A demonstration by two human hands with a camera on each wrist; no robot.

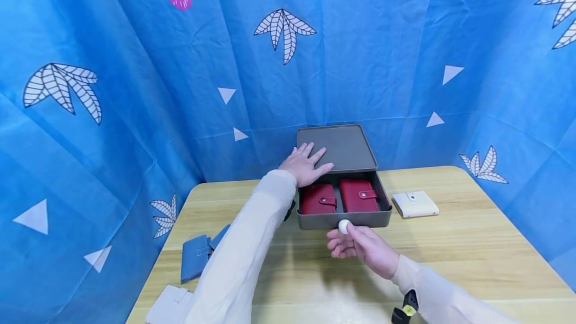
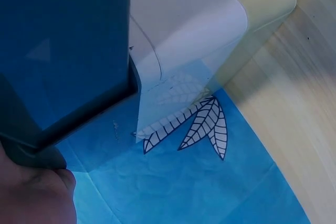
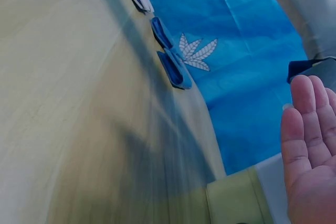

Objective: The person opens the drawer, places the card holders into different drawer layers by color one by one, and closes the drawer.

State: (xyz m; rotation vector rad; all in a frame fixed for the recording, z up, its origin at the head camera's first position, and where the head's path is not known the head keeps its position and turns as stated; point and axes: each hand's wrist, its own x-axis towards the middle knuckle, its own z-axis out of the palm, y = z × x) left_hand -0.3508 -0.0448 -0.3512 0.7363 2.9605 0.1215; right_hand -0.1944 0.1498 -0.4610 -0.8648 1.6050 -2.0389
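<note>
A dark grey drawer (image 1: 344, 220) stands pulled out from a small chest of drawers (image 1: 344, 146). Inside it two red wallets lie side by side: the left wallet (image 1: 318, 199) and the right wallet (image 1: 359, 195), each with a snap strap. My left hand (image 1: 306, 165) rests with spread fingers on the chest's top, near its left edge. At the drawer's front, my right hand (image 1: 362, 248) pinches the round white knob (image 1: 344, 226) with its thumb and a finger. The knob is mostly hidden by fingers in the right wrist view.
A white wallet (image 1: 415, 204) lies right of the chest. On the left are a blue wallet (image 1: 195, 258), another blue piece behind my sleeve, and a white wallet (image 1: 168, 305). White and cream parts (image 2: 189, 14) of the chest show below. A blue patterned curtain (image 1: 360, 54) hangs behind the wooden table (image 1: 468, 244).
</note>
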